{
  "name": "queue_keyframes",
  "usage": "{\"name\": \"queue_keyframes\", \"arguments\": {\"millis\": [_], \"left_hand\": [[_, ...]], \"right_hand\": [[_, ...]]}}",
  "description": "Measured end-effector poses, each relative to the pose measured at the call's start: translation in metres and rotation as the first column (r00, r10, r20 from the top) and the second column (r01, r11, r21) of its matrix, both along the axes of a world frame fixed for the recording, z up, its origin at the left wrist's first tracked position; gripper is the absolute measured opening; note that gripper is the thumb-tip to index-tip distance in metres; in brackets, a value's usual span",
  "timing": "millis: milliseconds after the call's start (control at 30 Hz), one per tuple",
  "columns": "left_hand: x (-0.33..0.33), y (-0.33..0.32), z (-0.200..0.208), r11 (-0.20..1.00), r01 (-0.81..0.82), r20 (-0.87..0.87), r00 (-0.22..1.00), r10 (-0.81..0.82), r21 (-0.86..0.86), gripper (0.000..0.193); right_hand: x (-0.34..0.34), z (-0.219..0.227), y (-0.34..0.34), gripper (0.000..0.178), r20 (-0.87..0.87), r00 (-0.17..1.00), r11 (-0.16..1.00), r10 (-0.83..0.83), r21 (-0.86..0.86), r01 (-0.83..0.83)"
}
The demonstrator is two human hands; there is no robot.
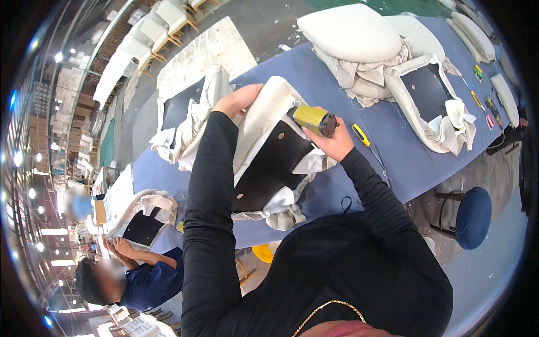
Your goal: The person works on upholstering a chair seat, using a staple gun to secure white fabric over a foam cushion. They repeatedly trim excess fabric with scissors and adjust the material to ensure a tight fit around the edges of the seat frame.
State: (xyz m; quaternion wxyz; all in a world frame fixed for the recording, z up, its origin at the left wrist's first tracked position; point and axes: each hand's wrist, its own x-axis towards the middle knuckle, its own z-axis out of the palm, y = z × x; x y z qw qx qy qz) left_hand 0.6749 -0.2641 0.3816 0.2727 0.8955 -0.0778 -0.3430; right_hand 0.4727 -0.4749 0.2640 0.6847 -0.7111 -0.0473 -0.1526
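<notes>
A cream upholstered chair pad lies tilted on the blue-covered table in front of me, its black backing board facing up. My left hand is closed around the pad's far left edge. My right hand grips a stubby yellow and black tool, which looks like a staple gun. The tool's nose rests at or just above the pad's right rim; I cannot tell whether it touches. Loose fabric bunches along the near edge of the board.
Similar pads lie left and right, beside stacked cream cushions. A yellow-handled screwdriver lies right of my hand, with more hand tools farther right. A blue stool stands by the table. A co-worker handles another pad at left.
</notes>
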Motion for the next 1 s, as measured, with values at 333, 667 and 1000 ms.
{"name": "queue_keyframes", "arguments": {"millis": [333, 667, 1000], "left_hand": [[-0.033, 0.012, -0.019, 0.963, 0.227, 0.561, 0.821, -0.106, -0.149, 0.071], [-0.074, -0.009, 0.011, 0.94, 0.33, 0.735, 0.615, -0.286, 0.089, 0.075], [-0.098, -0.007, 0.022, 0.95, 0.304, 0.739, 0.622, -0.258, 0.075, 0.082]], "right_hand": [[0.009, 0.007, 0.02, 0.054, 0.031, 0.999, 0.999, -0.04, -0.035, 0.041], [-0.001, 0.047, 0.003, 0.04, -0.007, 0.993, 0.993, -0.117, -0.029, 0.117], [-0.006, 0.051, 0.013, 0.047, 0.073, 0.989, 0.992, -0.129, 0.012, 0.128]]}}
